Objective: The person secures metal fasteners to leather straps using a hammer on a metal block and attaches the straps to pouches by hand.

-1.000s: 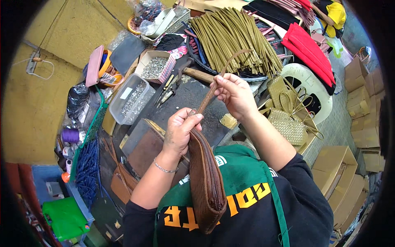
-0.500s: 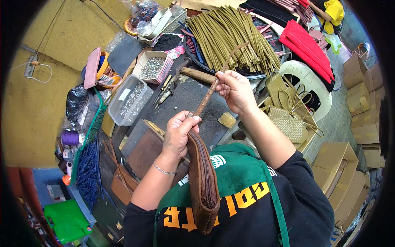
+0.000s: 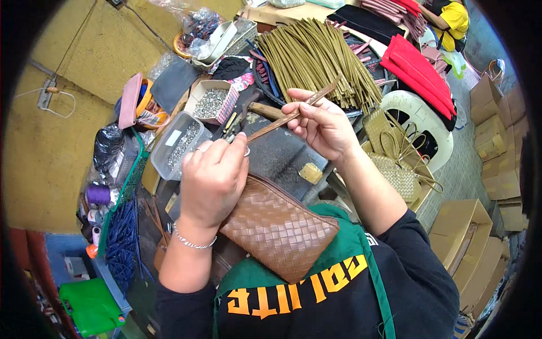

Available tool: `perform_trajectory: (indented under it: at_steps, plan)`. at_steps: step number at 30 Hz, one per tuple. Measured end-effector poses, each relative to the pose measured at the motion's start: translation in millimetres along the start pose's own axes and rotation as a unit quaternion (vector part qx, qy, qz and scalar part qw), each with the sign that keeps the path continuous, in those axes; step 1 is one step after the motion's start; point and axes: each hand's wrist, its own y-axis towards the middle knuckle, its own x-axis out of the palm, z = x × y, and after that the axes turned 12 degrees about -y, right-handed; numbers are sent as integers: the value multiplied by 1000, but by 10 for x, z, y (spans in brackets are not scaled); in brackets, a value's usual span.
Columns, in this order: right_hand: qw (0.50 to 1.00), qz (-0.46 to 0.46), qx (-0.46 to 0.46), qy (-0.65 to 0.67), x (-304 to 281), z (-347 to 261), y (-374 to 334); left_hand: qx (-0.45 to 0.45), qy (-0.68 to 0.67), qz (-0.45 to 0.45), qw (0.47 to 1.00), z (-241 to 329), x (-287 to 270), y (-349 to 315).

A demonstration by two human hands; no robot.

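Note:
A brown woven zip pouch (image 3: 285,226) hangs from my left hand (image 3: 212,178), its broad woven side showing and its lower part against my apron. My left fingers are closed at the pouch's upper corner, where a bit of metal ring shows at the fingertips. From there a narrow brown strap (image 3: 271,128) slants up to my right hand (image 3: 322,124), which pinches it between thumb and fingers. The strap's free end sticks out past my right hand, over a heap of olive strips (image 3: 316,59). How the strap joins the pouch is hidden by my left hand.
A wooden-handled hammer (image 3: 265,110) lies on the dark work surface (image 3: 276,155). Left of it stand a clear tub (image 3: 179,147) and a checkered box (image 3: 213,99) of small metal pieces. Woven olive bags (image 3: 389,169) rest by a white chair (image 3: 420,121); cardboard boxes (image 3: 460,231) stand right.
The pouch has turned from its zipped edge to its woven side and swung right. My left hand has moved left and rolled over, back up. The strap slants flatter.

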Motion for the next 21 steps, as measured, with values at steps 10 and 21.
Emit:
perform_trajectory:
  at_steps: [10, 21]
  plan:
    - [990, -68, -107, -61, 130, -95, -26, 201, 108, 52, 972, -236, -51, -114]
    - [993, -60, -90, -46, 75, -45, 19, 187, 105, 51, 975, -229, 3, -118]
